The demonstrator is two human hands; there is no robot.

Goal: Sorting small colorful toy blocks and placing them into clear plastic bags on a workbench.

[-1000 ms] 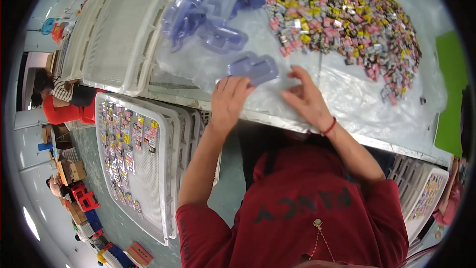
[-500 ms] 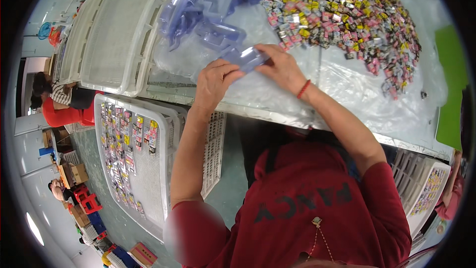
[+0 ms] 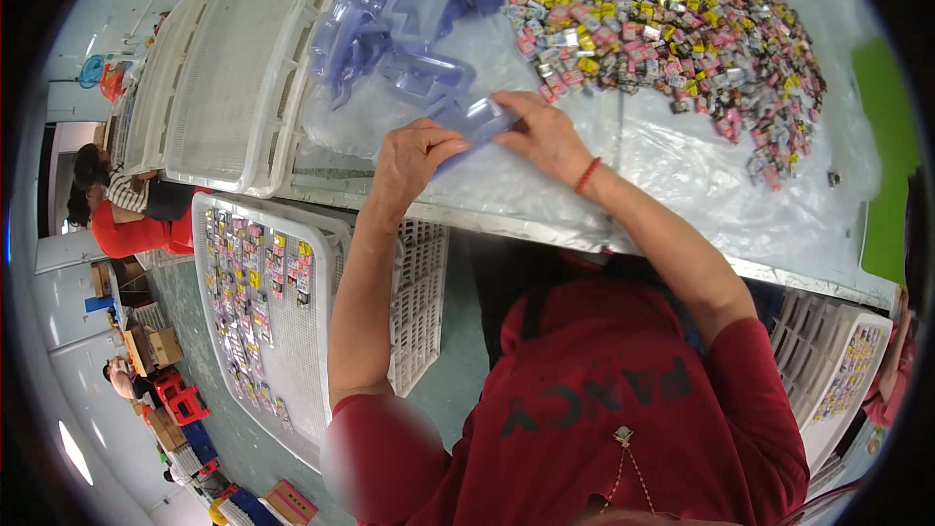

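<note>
Nearest us, at the left, a white crate holding rows of small coloured pieces stands beside the surface. Past the surface's near edge, our left hand and right hand pinch a purple plastic tray by its left and right ends, over a clear plastic sheet. We judge the step in hand to be handling this one tray; the next move calls for an even grip from both hands. Just beyond, at the left, the heap of purple trays crowds that side; we cannot tell whether it touches ours. White crates bound the far left. At the far right, a broad pile of small coloured pieces takes up much of the sheet, with a green mat at the right edge.
</note>
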